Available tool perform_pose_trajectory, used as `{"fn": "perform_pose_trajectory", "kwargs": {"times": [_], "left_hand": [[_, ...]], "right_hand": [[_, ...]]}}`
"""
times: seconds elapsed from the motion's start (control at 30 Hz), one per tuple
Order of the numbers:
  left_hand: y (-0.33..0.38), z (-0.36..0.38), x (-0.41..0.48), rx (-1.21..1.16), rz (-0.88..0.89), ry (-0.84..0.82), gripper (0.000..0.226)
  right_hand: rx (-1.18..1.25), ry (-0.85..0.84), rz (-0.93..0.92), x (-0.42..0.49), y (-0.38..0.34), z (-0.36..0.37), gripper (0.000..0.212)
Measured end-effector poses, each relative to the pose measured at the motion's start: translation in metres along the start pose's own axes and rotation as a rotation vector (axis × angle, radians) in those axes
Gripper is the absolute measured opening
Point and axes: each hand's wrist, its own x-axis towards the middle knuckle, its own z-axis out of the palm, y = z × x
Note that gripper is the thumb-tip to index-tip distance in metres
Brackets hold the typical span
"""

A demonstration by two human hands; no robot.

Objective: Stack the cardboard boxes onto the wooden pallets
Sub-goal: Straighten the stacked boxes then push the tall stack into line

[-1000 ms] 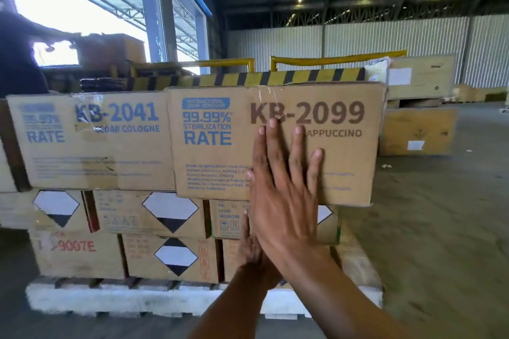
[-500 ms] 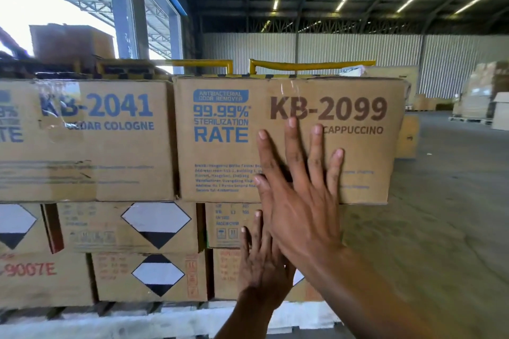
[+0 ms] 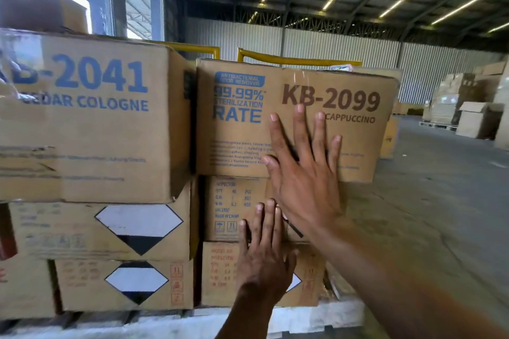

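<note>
I'm standing in a big warehouse with corrugated metal walls, strip lights under the roof and a grey concrete floor (image 3: pixel 440 201). Taking the KB-2099 box (image 3: pixel 344 135) as my landmark: to its left, just beside it and jutting nearer to me, sits the KB-2041 box (image 3: pixel 91 124), printed in blue with "CEDAR COLOGNE" — its left side runs off the frame and the first letters are blurred under shiny tape. Beneath that one are two lower boxes (image 3: pixel 110 234) carrying black-and-white diamond labels, their small print too smeared to read. The landmark box itself reads "ANTIBACTERIAL ODOR REMOVER", "99.99% STERILIZATION RATE" in blue and "KB-2099", "CAPPUCCINO" in brown; the fine address lines are not legible. It lies on top of the stack, which rests on the wooden pallet (image 3: pixel 316 316), a pale strip at the bottom, partly cut off. Under the landmark, a smaller box (image 3: pixel 234 209) shows "MADE IN CHINA". My left hand (image 3: pixel 264 264) is spread flat against the boxes below the landmark, gripping nothing. My right hand (image 3: pixel 305 179) is splayed wide, palm pressed on the landmark's front near its lower edge — holding nothing, covering some print. Behind the landmark, a yellow rail (image 3: pixel 297 59) peeks over. Far to its right stand distant stacked cartons (image 3: pixel 454 102).
</note>
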Motion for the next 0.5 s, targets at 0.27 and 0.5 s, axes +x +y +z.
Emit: {"fn": "perform_pose_trajectory", "kwargs": {"times": [0.27, 0.5], "left_hand": [[-0.004, 0.018, 0.010, -0.020, -0.001, 0.059, 0.083], [-0.008, 0.026, 0.018, -0.008, 0.019, 0.087, 0.085]], "right_hand": [[-0.048, -0.029, -0.009, 0.021, 0.009, 0.037, 0.067], [-0.071, -0.025, -0.022, 0.033, 0.017, 0.057, 0.066]]}}
